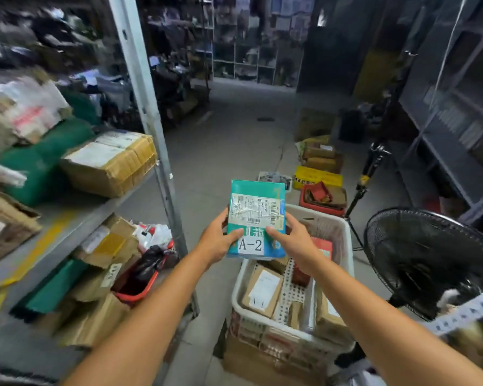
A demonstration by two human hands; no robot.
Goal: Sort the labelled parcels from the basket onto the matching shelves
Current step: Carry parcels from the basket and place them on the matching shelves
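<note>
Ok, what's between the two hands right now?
The teal rectangular parcel labelled A-2, gripped at its sides by the left hand and right hand; the head view shows it.

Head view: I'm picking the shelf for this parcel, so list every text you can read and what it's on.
"A-2": white sticker on the teal parcel, gripped by left hand and right hand.
Shipping label on that parcel: too small to read.
Yellow box on the floor: characters blurred.
Labels on boxes in the basket and on the left shelf: blurred.
</note>
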